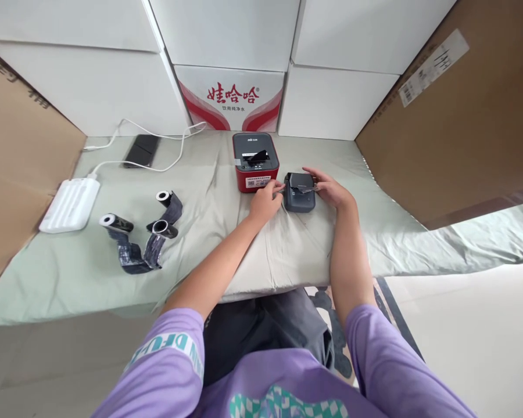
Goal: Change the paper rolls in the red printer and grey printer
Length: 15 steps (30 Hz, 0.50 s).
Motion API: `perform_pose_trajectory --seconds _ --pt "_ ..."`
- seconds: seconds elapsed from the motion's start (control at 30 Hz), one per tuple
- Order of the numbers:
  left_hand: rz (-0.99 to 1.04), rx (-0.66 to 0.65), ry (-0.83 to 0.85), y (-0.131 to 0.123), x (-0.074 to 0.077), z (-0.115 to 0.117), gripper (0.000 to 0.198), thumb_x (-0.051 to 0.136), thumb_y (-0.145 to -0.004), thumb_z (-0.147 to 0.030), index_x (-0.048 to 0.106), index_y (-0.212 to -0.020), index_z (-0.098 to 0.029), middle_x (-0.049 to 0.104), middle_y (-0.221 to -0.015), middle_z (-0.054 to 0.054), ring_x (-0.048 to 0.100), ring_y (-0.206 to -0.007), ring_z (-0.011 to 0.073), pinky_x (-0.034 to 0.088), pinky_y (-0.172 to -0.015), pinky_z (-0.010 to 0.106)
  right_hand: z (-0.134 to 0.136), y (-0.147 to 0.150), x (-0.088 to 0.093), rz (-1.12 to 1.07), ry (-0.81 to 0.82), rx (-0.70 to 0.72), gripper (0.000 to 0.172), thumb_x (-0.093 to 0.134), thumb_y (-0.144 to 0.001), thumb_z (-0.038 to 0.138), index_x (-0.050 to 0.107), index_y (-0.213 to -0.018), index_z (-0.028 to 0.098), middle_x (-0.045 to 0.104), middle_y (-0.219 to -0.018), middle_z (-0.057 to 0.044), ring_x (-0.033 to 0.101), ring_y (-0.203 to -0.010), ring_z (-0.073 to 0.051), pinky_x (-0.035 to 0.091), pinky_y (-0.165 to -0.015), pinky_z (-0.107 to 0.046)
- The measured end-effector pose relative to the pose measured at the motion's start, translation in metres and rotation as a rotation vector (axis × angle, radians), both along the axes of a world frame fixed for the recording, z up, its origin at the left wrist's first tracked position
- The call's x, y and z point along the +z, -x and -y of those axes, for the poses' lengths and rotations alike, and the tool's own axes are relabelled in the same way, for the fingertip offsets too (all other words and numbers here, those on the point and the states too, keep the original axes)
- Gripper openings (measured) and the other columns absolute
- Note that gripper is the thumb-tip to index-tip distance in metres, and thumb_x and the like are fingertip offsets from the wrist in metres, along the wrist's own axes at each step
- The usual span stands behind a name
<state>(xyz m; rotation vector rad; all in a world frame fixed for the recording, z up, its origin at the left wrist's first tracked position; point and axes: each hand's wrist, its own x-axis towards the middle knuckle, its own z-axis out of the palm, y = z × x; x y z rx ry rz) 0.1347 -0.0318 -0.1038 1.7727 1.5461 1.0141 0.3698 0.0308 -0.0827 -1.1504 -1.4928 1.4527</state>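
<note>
A small dark grey label printer (300, 200) sits on the cloth-covered surface between my hands. A glossy dark strip lies across its top. My left hand (265, 202) is at its left side, fingers bent together and fingertips against its upper left edge. On the other side, my right hand (331, 190) has its thumb and fingers at the upper right edge, the index finger reaching out behind. Just behind and to the left stands a larger red and black printer (256, 162), with a dark strip on its top and a white label on its front.
Several black ribbon rolls (133, 255) with unwound film lie at the left. Behind them are a black phone (142, 151), a white power bank (71, 204) and a white cable (135, 165). White boxes (226, 98) line the back; brown cartons (462, 122) flank both sides.
</note>
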Motion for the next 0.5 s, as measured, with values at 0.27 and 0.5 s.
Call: perform_pose_trajectory --seconds 0.27,0.5 --pt "0.024 -0.011 -0.020 0.000 -0.002 -0.001 0.032 0.053 -0.088 -0.012 0.066 -0.113 -0.026 0.077 -0.122 0.002 0.074 -0.099 0.0217 0.055 -0.090 0.033 -0.008 0.005 -0.014 -0.111 -0.156 -0.260 0.038 0.073 -0.068 0.044 0.062 -0.099 0.028 0.066 -0.115 -0.004 0.063 -0.105 -0.021 0.055 -0.076 -0.030" --pt "-0.021 -0.006 0.014 0.001 0.003 0.000 0.031 0.055 -0.089 -0.014 0.066 -0.115 -0.027 0.077 -0.122 0.000 0.074 -0.099 0.0214 0.055 -0.090 0.031 -0.020 0.019 -0.024 0.150 -0.396 -0.452 0.039 0.065 -0.078 0.062 0.066 -0.086 0.024 0.064 -0.101 -0.006 0.061 -0.097 -0.021 0.055 -0.083 -0.035"
